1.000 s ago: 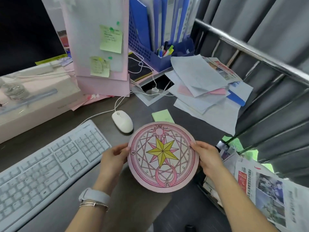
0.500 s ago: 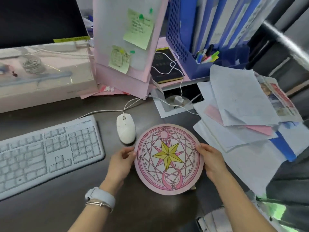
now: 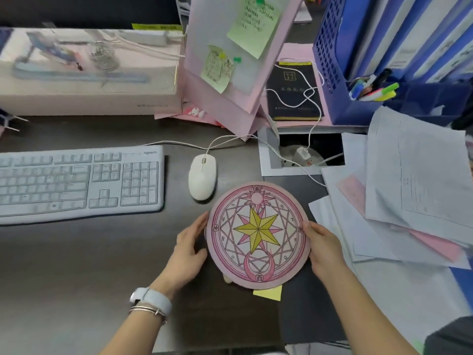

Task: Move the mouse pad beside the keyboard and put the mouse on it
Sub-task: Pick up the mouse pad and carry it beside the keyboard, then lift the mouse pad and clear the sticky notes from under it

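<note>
A round pink mouse pad (image 3: 258,234) with a yellow star in its middle lies low over the dark desk, right of centre. My left hand (image 3: 189,248) holds its left rim and my right hand (image 3: 323,248) holds its right rim. A white corded mouse (image 3: 202,176) sits on the bare desk just beyond the pad's upper left edge, apart from it. The white keyboard (image 3: 79,183) lies to the left of the mouse. A yellow sticky note (image 3: 268,293) pokes out from under the pad's near edge.
A spread of loose papers (image 3: 399,201) covers the desk to the right of the pad. A cable hatch (image 3: 302,152) with white cords lies behind it. Pink folders (image 3: 230,73), a blue file rack (image 3: 384,60) and a pale box (image 3: 89,73) line the back.
The view has swung down and left over the desk. Both hands have carried the pad forward and down, to just right of the mouse. The green-yellow note is now under the pad.
</note>
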`<control>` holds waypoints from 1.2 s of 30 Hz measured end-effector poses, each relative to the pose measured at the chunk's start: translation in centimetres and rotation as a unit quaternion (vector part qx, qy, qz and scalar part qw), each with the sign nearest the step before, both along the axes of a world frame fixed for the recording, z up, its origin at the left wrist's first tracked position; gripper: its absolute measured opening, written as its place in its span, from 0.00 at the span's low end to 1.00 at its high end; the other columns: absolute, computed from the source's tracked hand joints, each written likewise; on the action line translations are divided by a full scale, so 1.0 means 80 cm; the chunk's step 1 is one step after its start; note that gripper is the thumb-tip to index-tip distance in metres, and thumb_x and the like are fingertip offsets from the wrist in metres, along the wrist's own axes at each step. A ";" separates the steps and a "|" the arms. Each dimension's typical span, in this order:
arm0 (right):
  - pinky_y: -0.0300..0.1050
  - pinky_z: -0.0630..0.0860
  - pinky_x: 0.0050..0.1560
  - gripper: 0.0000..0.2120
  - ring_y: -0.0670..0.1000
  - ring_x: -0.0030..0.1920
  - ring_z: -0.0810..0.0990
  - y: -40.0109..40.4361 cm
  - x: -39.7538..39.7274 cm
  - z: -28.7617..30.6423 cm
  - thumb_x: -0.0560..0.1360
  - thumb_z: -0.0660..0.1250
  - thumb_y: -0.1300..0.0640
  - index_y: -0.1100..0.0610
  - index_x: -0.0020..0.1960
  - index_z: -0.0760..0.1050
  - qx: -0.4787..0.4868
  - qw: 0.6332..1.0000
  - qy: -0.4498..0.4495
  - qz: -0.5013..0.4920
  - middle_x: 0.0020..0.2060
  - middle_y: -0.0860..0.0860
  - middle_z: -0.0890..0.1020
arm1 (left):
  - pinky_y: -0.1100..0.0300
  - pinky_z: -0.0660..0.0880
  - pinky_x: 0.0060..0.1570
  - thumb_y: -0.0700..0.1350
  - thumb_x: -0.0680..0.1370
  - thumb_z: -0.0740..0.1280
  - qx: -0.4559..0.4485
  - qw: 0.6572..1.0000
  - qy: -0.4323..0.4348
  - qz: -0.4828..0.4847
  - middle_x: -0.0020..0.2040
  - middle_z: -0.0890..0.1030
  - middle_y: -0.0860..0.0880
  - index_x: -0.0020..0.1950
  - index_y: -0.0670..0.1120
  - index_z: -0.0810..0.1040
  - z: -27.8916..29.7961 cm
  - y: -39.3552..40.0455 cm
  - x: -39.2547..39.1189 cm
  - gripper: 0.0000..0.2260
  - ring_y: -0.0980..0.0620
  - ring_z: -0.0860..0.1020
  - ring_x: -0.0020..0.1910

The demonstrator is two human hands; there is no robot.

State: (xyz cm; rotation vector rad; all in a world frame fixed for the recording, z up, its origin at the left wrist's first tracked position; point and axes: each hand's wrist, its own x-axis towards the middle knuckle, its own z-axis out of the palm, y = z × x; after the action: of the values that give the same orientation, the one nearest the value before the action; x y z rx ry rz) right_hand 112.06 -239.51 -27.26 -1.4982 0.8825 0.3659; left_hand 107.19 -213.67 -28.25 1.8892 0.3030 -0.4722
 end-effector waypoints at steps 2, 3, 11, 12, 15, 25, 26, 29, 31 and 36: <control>0.51 0.77 0.55 0.13 0.57 0.52 0.81 -0.002 0.000 -0.001 0.78 0.61 0.57 0.61 0.58 0.77 -0.004 1.000 0.007 0.001 0.50 0.56 0.83 | 0.44 0.59 0.72 0.47 0.71 0.66 0.054 0.998 0.010 -0.029 0.69 0.65 0.53 0.65 0.76 0.52 -0.005 0.003 0.000 0.34 0.50 0.60 0.72; 0.52 0.77 0.55 0.13 0.57 0.52 0.81 -0.002 0.001 -0.001 0.77 0.61 0.57 0.61 0.58 0.77 -0.003 1.000 0.009 0.001 0.49 0.56 0.83 | 0.45 0.58 0.71 0.49 0.71 0.67 0.075 0.996 0.015 -0.037 0.69 0.65 0.52 0.63 0.78 0.49 -0.006 0.004 -0.001 0.35 0.48 0.59 0.71; 0.45 0.77 0.47 0.09 0.54 0.48 0.81 -0.002 0.002 0.005 0.78 0.60 0.58 0.59 0.53 0.77 0.017 1.000 0.008 0.000 0.46 0.54 0.83 | 0.57 0.54 0.60 0.49 0.72 0.69 0.168 0.983 -0.062 -0.045 0.64 0.69 0.50 0.71 0.63 0.54 -0.007 -0.003 0.015 0.34 0.49 0.58 0.66; 0.45 0.77 0.46 0.09 0.54 0.48 0.81 -0.003 0.002 0.004 0.78 0.60 0.58 0.59 0.54 0.77 0.020 1.000 0.007 -0.002 0.46 0.55 0.83 | 0.59 0.53 0.58 0.49 0.72 0.69 0.182 0.979 -0.083 -0.049 0.63 0.70 0.54 0.71 0.61 0.57 -0.006 -0.003 0.014 0.32 0.50 0.59 0.65; 0.48 0.77 0.50 0.11 0.56 0.50 0.81 -0.004 0.001 0.003 0.78 0.61 0.57 0.60 0.56 0.77 0.029 1.000 0.012 -0.006 0.49 0.56 0.83 | 0.59 0.53 0.56 0.51 0.72 0.70 0.224 0.969 -0.102 -0.012 0.57 0.71 0.61 0.69 0.58 0.64 -0.008 0.016 0.000 0.27 0.54 0.61 0.60; 0.47 0.77 0.47 0.14 0.55 0.47 0.81 -0.001 -0.005 0.004 0.77 0.61 0.60 0.63 0.61 0.74 0.084 0.996 0.014 -0.032 0.49 0.58 0.82 | 0.45 0.62 0.59 0.36 0.75 0.63 0.331 0.925 -0.055 0.179 0.62 0.76 0.44 0.60 0.45 0.77 -0.011 0.059 -0.038 0.15 0.39 0.65 0.63; 0.47 0.77 0.47 0.14 0.54 0.47 0.81 -0.001 -0.005 0.006 0.77 0.61 0.60 0.63 0.61 0.74 0.089 0.995 0.014 -0.033 0.48 0.57 0.82 | 0.44 0.63 0.59 0.34 0.74 0.62 0.343 0.918 -0.060 0.193 0.62 0.76 0.43 0.59 0.44 0.77 -0.009 0.058 -0.039 0.15 0.38 0.66 0.62; 0.46 0.77 0.47 0.14 0.54 0.46 0.81 -0.002 -0.007 0.008 0.77 0.61 0.60 0.63 0.62 0.74 0.107 0.994 0.016 -0.031 0.48 0.57 0.82 | 0.46 0.67 0.56 0.41 0.74 0.60 0.354 0.910 -0.188 0.108 0.54 0.79 0.40 0.55 0.41 0.77 0.000 0.037 -0.034 0.13 0.40 0.71 0.56; 0.47 0.77 0.47 0.15 0.54 0.48 0.81 -0.003 -0.010 0.011 0.77 0.61 0.59 0.61 0.63 0.73 0.113 0.993 0.022 -0.013 0.49 0.56 0.82 | 0.52 0.69 0.59 0.50 0.73 0.61 0.317 0.914 -0.251 -0.039 0.54 0.80 0.43 0.57 0.43 0.75 0.005 0.009 -0.032 0.17 0.46 0.71 0.56; 0.49 0.79 0.46 0.17 0.56 0.53 0.81 -0.006 -0.021 0.015 0.76 0.63 0.57 0.55 0.64 0.71 0.121 0.991 0.048 0.032 0.55 0.57 0.82 | 0.56 0.52 0.69 0.63 0.62 0.72 0.254 0.955 -0.125 -0.083 0.70 0.61 0.49 0.70 0.55 0.55 -0.011 -0.050 -0.072 0.42 0.50 0.57 0.70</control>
State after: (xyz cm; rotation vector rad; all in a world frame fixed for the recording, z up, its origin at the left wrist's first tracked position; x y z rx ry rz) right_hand 110.41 -240.02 -26.10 -1.2954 0.8346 0.5750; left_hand 101.40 -217.64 -29.12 2.4642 0.0992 -0.2734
